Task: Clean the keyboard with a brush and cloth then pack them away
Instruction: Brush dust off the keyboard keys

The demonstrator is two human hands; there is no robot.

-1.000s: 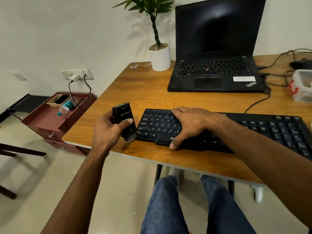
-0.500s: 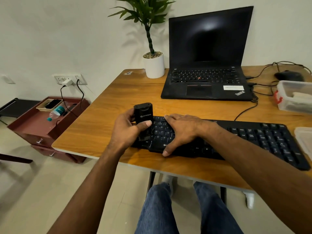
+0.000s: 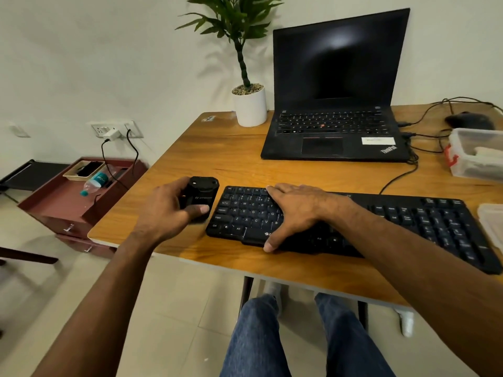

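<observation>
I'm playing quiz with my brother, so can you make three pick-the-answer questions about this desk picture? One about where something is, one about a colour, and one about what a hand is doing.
1. Where is the potted plant?
A. left of the laptop
B. on the keyboard
C. on the floor

2. What colour is the plant's pot?
A. red
B. white
C. blue

3. What is the left hand doing?
A. lying flat on the desk
B. gripping a black brush
C. holding a cloth

Answers:
1 A, the pot stands on the desk beside the laptop's left edge.
2 B, the pot is plain white.
3 B, its fingers curl round the brush, while the right hand rests on the keys.
</observation>
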